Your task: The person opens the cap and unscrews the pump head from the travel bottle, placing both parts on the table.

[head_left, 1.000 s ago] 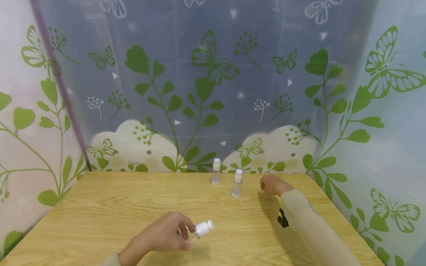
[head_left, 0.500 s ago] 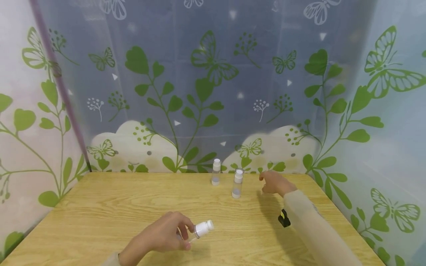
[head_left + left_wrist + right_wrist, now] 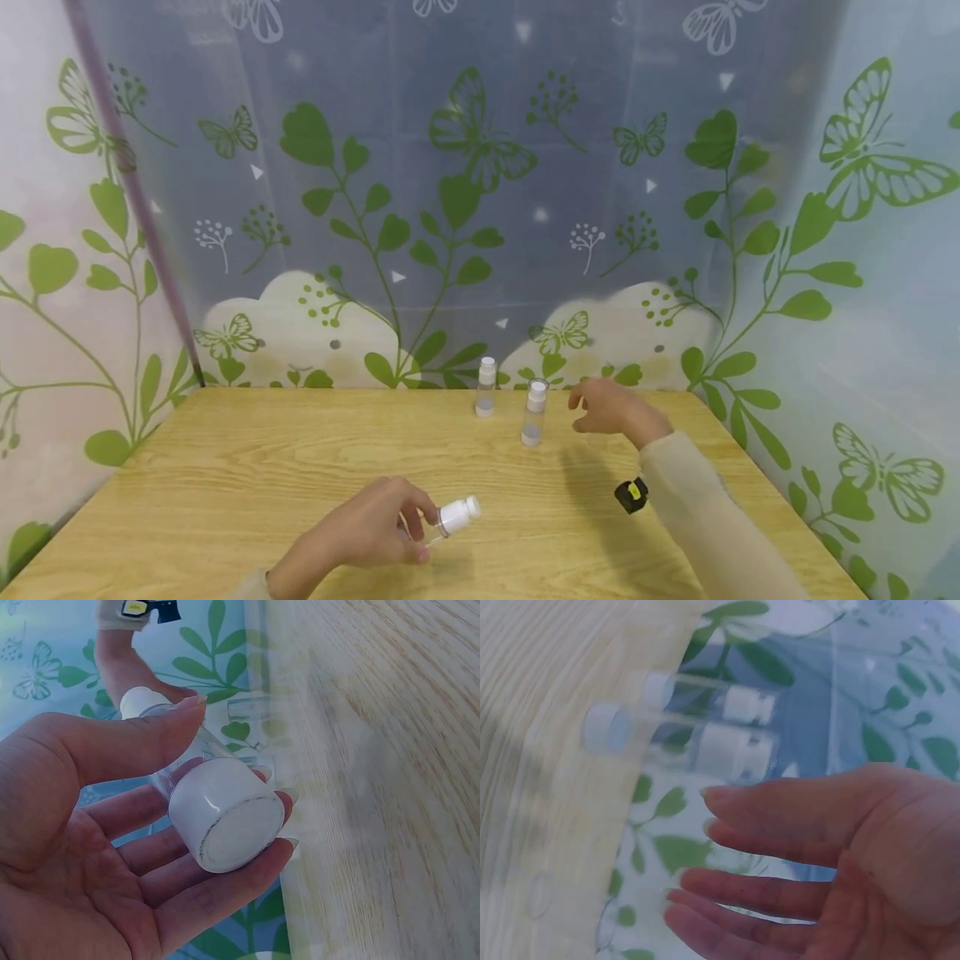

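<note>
My left hand [image 3: 371, 525] holds a small clear pump bottle with a white top [image 3: 457, 517], tilted above the table. In the left wrist view its white base [image 3: 225, 814] faces the camera, thumb on one side and fingers under the other. Two similar bottles stand upright at the back: a farther one [image 3: 485, 388] and a nearer one [image 3: 534, 414]. My right hand [image 3: 613, 410] hovers just right of the nearer bottle, fingers parted and holding nothing. A faint clear ring [image 3: 540, 894] shows low in the right wrist view; its kind is hard to tell.
The wood-grain table [image 3: 285, 450] ends at a patterned curtain [image 3: 360, 208] close behind the standing bottles. More printed curtain hangs at both sides. A black device with a yellow mark [image 3: 632, 494] sits at my right wrist.
My right hand has loosened from a curled pose, its fingers parting, and has shifted slightly left towards the nearer standing bottle. My left hand and its bottle stay put.
</note>
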A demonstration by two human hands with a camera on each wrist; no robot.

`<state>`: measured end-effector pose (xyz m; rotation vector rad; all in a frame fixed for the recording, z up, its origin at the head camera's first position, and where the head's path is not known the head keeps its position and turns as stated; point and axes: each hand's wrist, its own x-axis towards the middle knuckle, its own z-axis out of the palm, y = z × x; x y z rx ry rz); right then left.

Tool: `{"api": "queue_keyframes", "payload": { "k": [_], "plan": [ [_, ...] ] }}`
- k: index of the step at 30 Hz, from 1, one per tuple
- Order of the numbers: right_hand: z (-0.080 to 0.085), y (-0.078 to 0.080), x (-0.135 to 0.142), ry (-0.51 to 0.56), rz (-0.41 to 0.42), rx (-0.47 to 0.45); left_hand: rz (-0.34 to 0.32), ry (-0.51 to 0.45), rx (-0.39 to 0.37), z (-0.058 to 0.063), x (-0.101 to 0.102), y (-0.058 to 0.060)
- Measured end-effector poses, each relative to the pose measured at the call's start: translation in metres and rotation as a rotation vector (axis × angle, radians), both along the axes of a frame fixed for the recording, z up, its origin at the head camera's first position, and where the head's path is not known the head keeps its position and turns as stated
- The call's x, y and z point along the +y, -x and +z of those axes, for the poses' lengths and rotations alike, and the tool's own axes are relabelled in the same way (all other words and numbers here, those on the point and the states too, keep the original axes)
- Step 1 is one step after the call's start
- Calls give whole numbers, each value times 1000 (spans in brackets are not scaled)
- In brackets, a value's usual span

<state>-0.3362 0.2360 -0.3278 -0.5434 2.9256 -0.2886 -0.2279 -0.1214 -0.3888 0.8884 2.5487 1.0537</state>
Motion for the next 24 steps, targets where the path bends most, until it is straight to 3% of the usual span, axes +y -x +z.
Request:
{"api": "queue_keyframes", "payload": {
  "k": [12,24],
  "plan": [
    [16,-40,-35,50,167,41,-2,-2,3,0,0,0],
    [22,-74,-62,203,354,50,-7,-13,-4,0,1,-1]
  ]
}}
